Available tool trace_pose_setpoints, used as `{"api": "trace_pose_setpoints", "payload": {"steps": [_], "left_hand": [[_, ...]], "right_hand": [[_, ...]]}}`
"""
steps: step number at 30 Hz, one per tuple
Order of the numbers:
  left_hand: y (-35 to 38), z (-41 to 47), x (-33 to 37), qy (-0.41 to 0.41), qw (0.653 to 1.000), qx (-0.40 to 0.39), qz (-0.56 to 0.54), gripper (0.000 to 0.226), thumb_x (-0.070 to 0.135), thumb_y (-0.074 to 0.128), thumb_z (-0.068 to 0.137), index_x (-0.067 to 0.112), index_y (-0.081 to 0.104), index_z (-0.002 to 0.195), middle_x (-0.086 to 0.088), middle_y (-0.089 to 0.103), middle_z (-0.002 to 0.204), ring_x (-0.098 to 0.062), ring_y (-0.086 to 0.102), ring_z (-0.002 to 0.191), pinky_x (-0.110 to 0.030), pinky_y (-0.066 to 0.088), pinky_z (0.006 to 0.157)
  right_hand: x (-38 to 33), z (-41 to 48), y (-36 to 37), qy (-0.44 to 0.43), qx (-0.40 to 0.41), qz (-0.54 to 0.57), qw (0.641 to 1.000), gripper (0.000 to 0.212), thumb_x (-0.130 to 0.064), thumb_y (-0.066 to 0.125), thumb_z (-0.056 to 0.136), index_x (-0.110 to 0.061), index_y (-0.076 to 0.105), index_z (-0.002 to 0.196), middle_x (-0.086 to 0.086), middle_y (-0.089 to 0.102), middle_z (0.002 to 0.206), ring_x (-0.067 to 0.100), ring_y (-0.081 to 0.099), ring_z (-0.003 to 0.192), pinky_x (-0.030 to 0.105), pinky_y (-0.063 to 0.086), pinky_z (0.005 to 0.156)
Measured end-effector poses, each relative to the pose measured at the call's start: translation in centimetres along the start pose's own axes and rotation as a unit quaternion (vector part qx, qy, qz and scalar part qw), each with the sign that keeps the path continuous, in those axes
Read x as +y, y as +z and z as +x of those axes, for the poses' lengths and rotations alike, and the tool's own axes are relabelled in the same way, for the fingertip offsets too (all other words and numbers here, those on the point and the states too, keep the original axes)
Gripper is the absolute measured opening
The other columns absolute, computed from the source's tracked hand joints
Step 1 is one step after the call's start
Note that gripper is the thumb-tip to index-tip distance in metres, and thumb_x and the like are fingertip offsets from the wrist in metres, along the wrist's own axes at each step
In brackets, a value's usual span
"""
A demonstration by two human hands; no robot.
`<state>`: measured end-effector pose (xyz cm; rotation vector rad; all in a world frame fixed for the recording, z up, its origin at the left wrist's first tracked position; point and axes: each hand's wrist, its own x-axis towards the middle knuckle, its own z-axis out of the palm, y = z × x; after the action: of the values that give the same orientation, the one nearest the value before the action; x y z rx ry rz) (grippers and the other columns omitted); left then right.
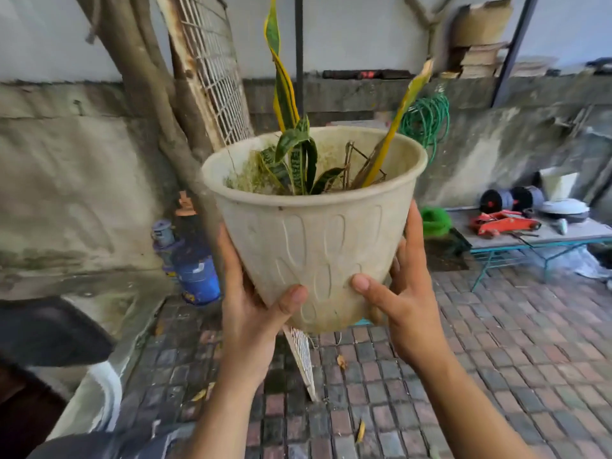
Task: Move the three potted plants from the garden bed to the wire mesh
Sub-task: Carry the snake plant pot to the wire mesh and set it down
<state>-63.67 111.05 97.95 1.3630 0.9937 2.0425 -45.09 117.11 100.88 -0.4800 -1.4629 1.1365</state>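
A cream plastic pot (318, 233) with a yellow-edged snake plant (291, 140) is held up in mid-air at the centre of the view. My left hand (251, 309) grips its lower left side, thumb across the front. My right hand (404, 293) grips the lower right side, thumb pressed on the front. A white wire mesh panel (215, 71) leans against the wall behind the pot, its lower end (303, 359) reaching the brick paving below the pot. Other potted plants are out of sight.
Blue gas cylinders (195, 270) stand by the wall at the left. A low table (543, 240) with a red jack and tools stands at the right, a green hose (427, 117) hangs behind. A concrete ledge (109, 309) runs along the left. Brick paving (496, 359) lies ahead.
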Motion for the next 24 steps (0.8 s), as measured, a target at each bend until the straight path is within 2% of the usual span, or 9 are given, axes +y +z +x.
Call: {"api": "trace_pose_setpoints", "payload": {"steps": [2, 5, 8, 10, 13, 16, 18, 21, 24], "left_hand": [[1.8, 2.5, -3.0, -0.011, 0.999, -0.028, -0.012, 0.122, 0.052, 0.097, 0.071, 0.056, 0.021, 0.166, 0.008, 0.034, 0.177, -0.022, 0.042, 0.16, -0.046, 0.048, 0.122], [4.9, 5.4, -7.2, -0.036, 0.997, -0.066, -0.03, 0.122, 0.051, 0.098, 0.071, 0.055, 0.021, 0.166, 0.01, 0.038, 0.175, -0.02, 0.045, 0.158, -0.036, 0.05, 0.119], [8.5, 8.3, -11.6, -0.053, 0.991, -0.106, -0.06, 0.123, 0.048, 0.097, 0.072, 0.052, 0.019, 0.168, 0.009, 0.04, 0.174, -0.021, 0.048, 0.156, -0.035, 0.053, 0.116], [11.0, 10.1, -14.4, -0.054, 0.99, -0.114, -0.064, 0.123, 0.046, 0.098, 0.072, 0.052, 0.021, 0.167, 0.007, 0.04, 0.174, -0.025, 0.048, 0.156, -0.04, 0.054, 0.116], [14.7, 12.8, -18.5, -0.063, 0.991, -0.098, -0.068, 0.124, 0.045, 0.1, 0.067, 0.054, 0.025, 0.165, 0.006, 0.042, 0.173, -0.027, 0.049, 0.155, -0.044, 0.057, 0.113], [17.9, 15.7, -22.3, -0.072, 0.992, -0.071, -0.075, 0.12, 0.045, 0.103, 0.061, 0.059, 0.035, 0.159, 0.01, 0.05, 0.166, -0.02, 0.056, 0.149, -0.037, 0.06, 0.107], [19.4, 17.5, -24.8, -0.081, 0.993, -0.034, -0.083, 0.117, 0.044, 0.105, 0.056, 0.058, 0.043, 0.155, 0.003, 0.054, 0.163, -0.023, 0.058, 0.146, -0.038, 0.06, 0.105], [20.5, 19.6, -27.7, -0.087, 0.993, 0.009, -0.076, 0.114, 0.047, 0.105, 0.052, 0.051, 0.051, 0.153, -0.01, 0.052, 0.162, -0.027, 0.057, 0.141, -0.045, 0.059, 0.107], [21.3, 22.0, -30.3, -0.096, 0.992, 0.049, -0.066, 0.105, 0.051, 0.102, 0.055, 0.051, 0.055, 0.149, 0.007, 0.06, 0.154, -0.022, 0.054, 0.139, -0.037, 0.058, 0.105]], "right_hand": [[1.1, 1.5, -2.1, -0.004, 0.038, -0.016, 0.999, 0.117, -0.046, 0.092, 0.07, -0.046, 0.019, 0.163, 0.0, 0.036, 0.168, 0.025, 0.039, 0.153, 0.06, 0.037, 0.12], [3.1, 3.5, -5.8, -0.011, 0.084, -0.02, 0.996, 0.111, -0.027, 0.087, 0.071, -0.042, 0.025, 0.162, 0.006, 0.043, 0.164, 0.029, 0.044, 0.149, 0.063, 0.039, 0.117], [5.4, 6.0, -10.2, -0.006, 0.131, -0.017, 0.991, 0.105, -0.025, 0.084, 0.07, -0.038, 0.031, 0.16, 0.008, 0.049, 0.159, 0.031, 0.048, 0.146, 0.065, 0.039, 0.117], [7.2, 8.1, -13.3, -0.004, 0.151, -0.006, 0.988, 0.099, -0.025, 0.08, 0.072, -0.034, 0.034, 0.16, 0.011, 0.051, 0.156, 0.034, 0.049, 0.144, 0.067, 0.038, 0.116], [10.0, 12.1, -17.8, 0.008, 0.17, 0.023, 0.985, 0.091, -0.025, 0.074, 0.076, -0.031, 0.037, 0.159, 0.014, 0.054, 0.153, 0.035, 0.051, 0.141, 0.068, 0.04, 0.114], [12.8, 16.4, -21.7, 0.02, 0.157, 0.039, 0.987, 0.082, -0.024, 0.072, 0.078, -0.035, 0.043, 0.154, 0.011, 0.056, 0.151, 0.036, 0.052, 0.14, 0.069, 0.041, 0.112], [14.6, 19.4, -24.1, 0.029, 0.143, 0.054, 0.988, 0.078, -0.024, 0.072, 0.078, -0.04, 0.048, 0.151, 0.01, 0.056, 0.152, 0.037, 0.05, 0.141, 0.072, 0.039, 0.112], [17.2, 23.3, -26.7, 0.042, 0.111, 0.063, 0.991, 0.078, -0.022, 0.072, 0.078, -0.037, 0.048, 0.151, 0.01, 0.055, 0.153, 0.038, 0.048, 0.143, 0.072, 0.037, 0.114], [20.2, 27.4, -27.8, 0.052, 0.087, 0.091, 0.991, 0.071, -0.023, 0.07, 0.079, -0.04, 0.053, 0.146, 0.017, 0.054, 0.151, 0.041, 0.052, 0.137, 0.063, 0.04, 0.111]]}}
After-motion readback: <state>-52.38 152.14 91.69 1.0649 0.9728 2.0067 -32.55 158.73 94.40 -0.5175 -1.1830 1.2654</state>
